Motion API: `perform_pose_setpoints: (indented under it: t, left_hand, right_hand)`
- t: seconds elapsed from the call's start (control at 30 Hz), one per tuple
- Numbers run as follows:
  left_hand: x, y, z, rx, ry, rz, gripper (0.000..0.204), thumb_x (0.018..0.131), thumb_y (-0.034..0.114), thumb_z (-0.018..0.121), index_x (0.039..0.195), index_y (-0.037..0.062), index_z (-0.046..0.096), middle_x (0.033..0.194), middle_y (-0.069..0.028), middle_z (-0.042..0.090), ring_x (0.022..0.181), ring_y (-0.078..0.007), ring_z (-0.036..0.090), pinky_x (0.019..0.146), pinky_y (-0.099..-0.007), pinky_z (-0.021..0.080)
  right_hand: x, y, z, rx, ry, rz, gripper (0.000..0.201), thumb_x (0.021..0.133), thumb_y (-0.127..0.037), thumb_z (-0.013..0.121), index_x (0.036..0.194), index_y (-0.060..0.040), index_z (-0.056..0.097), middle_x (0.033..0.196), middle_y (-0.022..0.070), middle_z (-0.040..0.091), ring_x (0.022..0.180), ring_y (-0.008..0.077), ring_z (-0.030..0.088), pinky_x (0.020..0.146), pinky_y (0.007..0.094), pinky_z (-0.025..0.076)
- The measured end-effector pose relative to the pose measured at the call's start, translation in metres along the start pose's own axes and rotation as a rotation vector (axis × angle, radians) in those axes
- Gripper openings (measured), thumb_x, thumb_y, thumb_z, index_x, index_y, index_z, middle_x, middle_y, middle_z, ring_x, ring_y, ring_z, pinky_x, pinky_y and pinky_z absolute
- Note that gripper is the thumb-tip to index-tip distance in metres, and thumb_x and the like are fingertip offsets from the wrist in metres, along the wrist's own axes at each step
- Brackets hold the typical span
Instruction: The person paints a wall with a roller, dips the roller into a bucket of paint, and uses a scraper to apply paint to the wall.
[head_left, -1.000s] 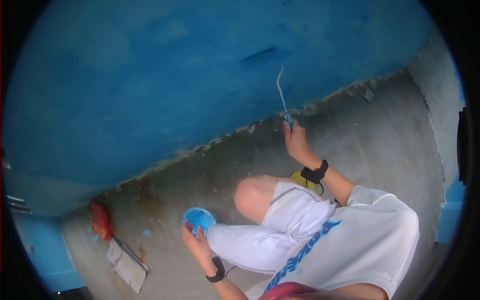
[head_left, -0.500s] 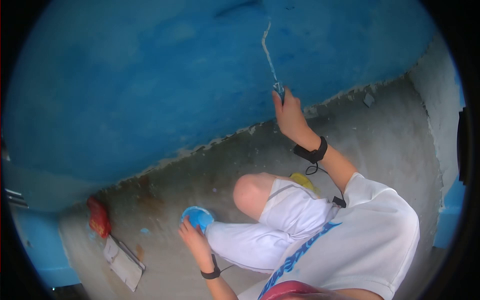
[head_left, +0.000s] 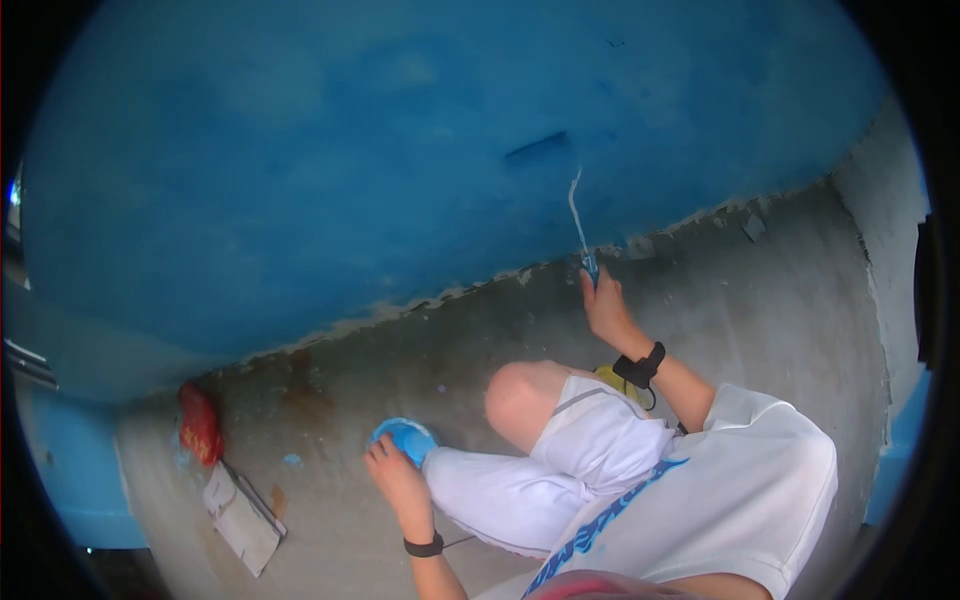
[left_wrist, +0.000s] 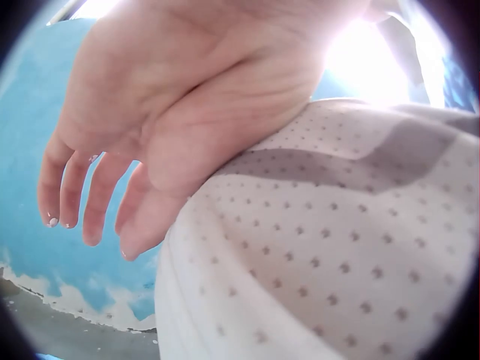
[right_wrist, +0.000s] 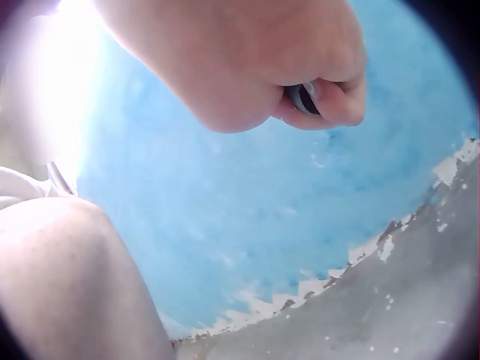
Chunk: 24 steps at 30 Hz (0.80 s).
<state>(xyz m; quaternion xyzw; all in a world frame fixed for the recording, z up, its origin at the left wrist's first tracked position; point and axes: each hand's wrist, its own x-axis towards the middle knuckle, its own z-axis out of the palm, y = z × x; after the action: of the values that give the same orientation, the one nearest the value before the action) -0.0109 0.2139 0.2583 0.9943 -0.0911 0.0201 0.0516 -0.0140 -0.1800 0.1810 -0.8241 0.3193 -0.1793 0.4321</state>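
My right hand (head_left: pixel 608 310) grips the blue handle (head_left: pixel 590 268) of a paint tool with a thin, bent pale rod (head_left: pixel 575 212). Beyond the rod is a dark blue bar-like shape (head_left: pixel 537 148) against the blue wall (head_left: pixel 300 200). In the right wrist view the fingers of that hand (right_wrist: pixel 277 60) curl round the dark handle end (right_wrist: pixel 306 100). My left hand (head_left: pixel 402 487) is at the near rim of a blue tub (head_left: pixel 410 437); whether it touches is unclear. The left wrist view shows this hand (left_wrist: pixel 187 90) with fingers loosely extended beside white dotted cloth (left_wrist: pixel 315 255).
A red bag-like object (head_left: pixel 201 425) and a folded pale board (head_left: pixel 240 520) lie on the grey floor (head_left: pixel 340 400) at the left. Something yellow (head_left: pixel 620 383) is behind the bent knee (head_left: pixel 520 400). Flaking paint edges the wall's foot.
My right hand and the tool went up the wall, then came back down. My left hand has stayed by the tub, shifting slightly. The camera view has tilted a little.
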Motion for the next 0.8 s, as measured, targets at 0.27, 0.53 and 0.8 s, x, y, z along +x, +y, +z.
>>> perform_pose_setpoints:
  t: [0.27,0.53,0.8]
  left_hand:
    - [0.008,-0.003,0.005,-0.015,0.0,0.022,0.034,0.079,-0.004,0.055,0.113,-0.004,0.055,0.11,-0.0209,0.056,0.104,-0.0394,0.051,0.091,-0.0467,0.043]
    - [0.005,-0.004,0.007,-0.017,0.009,0.001,0.028,0.082,-0.002,0.053,0.11,-0.0031,0.056,0.108,-0.0201,0.056,0.105,-0.0388,0.05,0.091,-0.0458,0.042]
    - [0.005,-0.003,0.004,-0.01,0.038,0.003,0.03,0.079,-0.005,0.054,0.107,-0.0012,0.06,0.105,-0.0186,0.059,0.102,-0.037,0.053,0.091,-0.0444,0.044]
  right_hand:
    - [0.061,-0.148,-0.04,0.041,0.078,-0.24,0.03,0.1,-0.023,0.051,0.098,0.0077,0.048,0.064,0.027,0.058,0.066,0.0506,0.057,0.057,0.0517,0.044]
    - [0.075,-0.203,-0.038,0.085,0.127,-0.378,0.031,0.1,-0.025,0.052,0.095,0.0051,0.047,0.065,0.0268,0.059,0.065,0.0491,0.058,0.054,0.0505,0.044]
    - [0.024,-0.086,-0.012,-0.159,0.055,-0.135,0.034,0.099,-0.028,0.052,0.1,0.006,0.048,0.069,0.0294,0.06,0.072,0.053,0.058,0.061,0.0565,0.045]
